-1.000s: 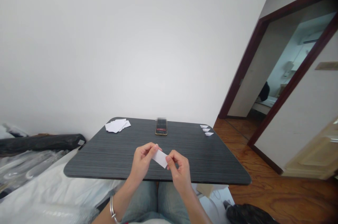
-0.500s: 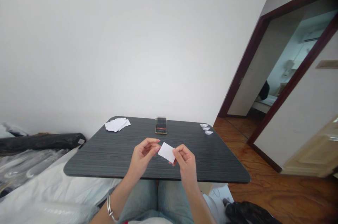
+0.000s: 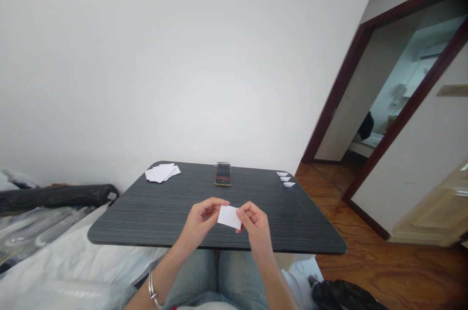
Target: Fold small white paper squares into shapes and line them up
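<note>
A small white rectangular piece of paper (image 3: 229, 217) is held up over the near part of the dark table. My right hand (image 3: 255, 224) pinches its right end between thumb and fingers. On the other side, my left hand (image 3: 203, 218) has its thumb at the left edge and its index finger along the top corner, with the fingers curled around that end. Toward the back left lies a loose pile of white paper pieces (image 3: 160, 172). Three small folded white papers (image 3: 285, 179) are lined up near the table's back right corner.
A phone (image 3: 223, 175) rests at the back middle of the dark table (image 3: 146, 217), close to the white wall. Plastic-wrapped items (image 3: 47, 227) are to the left. A black bag (image 3: 343, 294) sits on the floor at right, by a doorway.
The paper has turned closer to level and sits slightly lower. My left hand has moved right and down, from beside the paper's corner onto its left end.
</note>
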{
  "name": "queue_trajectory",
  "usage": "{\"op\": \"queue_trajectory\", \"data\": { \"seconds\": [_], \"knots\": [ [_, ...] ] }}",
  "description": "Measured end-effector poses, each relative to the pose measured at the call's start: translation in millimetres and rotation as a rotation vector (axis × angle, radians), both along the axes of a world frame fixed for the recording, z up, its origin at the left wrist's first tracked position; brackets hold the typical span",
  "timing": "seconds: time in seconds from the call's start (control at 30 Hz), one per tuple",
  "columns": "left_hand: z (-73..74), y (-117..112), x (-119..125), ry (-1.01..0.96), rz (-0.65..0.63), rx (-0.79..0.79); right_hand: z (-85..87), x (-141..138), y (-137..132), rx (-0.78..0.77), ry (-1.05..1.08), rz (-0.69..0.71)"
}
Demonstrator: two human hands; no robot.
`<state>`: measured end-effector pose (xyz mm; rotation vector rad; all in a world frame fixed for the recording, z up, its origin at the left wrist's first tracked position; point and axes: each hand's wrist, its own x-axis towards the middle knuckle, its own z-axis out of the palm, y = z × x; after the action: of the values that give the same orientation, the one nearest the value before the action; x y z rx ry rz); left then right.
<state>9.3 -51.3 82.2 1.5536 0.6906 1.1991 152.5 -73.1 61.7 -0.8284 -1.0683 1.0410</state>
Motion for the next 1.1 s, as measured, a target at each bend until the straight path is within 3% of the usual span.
{"op": "queue_trajectory", "data": {
  "seconds": [0.17, 0.33, 0.53, 0.73, 0.97, 1.1],
  "knots": [
    [-3.9, 3.5, -1.3, 0.011, 0.078, 0.052, -0.7, -0.4, -2.5, 0.067, 0.020, -0.030],
    [-8.8, 5.7, -5.7, -0.011, 0.148, 0.074, -6.5, -1.5, -4.3, 0.153, -0.120, 0.054],
    [-10.2, 3.6, -10.0, 0.031, 0.205, 0.073, -3.6, -4.6, -5.1, 0.252, -0.239, 0.052],
    [-10.9, 2.3, -11.8, 0.166, 0.287, 0.126, -5.7, -6.1, -3.9, 0.262, -0.354, 0.057],
    [-14.2, -0.6, -12.2, 0.229, 0.359, 0.205, -11.0, -7.9, 1.2, 0.231, -0.306, 0.075],
    [-16.7, -1.7, -10.6, 0.232, 0.339, 0.209, -10.9, -7.1, 2.4, 0.191, -0.213, 0.070]
  ]
}}
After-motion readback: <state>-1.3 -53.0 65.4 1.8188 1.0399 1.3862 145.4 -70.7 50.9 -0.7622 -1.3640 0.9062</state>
